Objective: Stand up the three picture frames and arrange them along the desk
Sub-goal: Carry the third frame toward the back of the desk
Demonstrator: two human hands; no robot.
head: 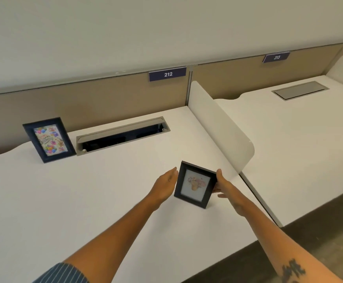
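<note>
We are holding a small black picture frame upright on the white desk, its lower edge resting on the surface and its top leaning a little away from us. Our right hand is gripping the frame's right side, thumb on the top corner and fingers wrapping behind it. Our left hand is hovering flat and open just beside the frame's left edge — whether the fingertips are touching the wood, we cannot tell. The picture inside is showing a pale, pinkish shape on a light ground, too blurred to read.

Taking the open cable tray set into the desk as our landmark: the small frame is standing well in front of it and toward its right end, near the white divider panel that is running forward from the back wall of the desk. A second, larger frame with a blue border and a birthday card full of balloons is standing just beside the tray's left end, tilting back toward the tan partition. Above the tray's right end, a purple label is reading 212.
</note>
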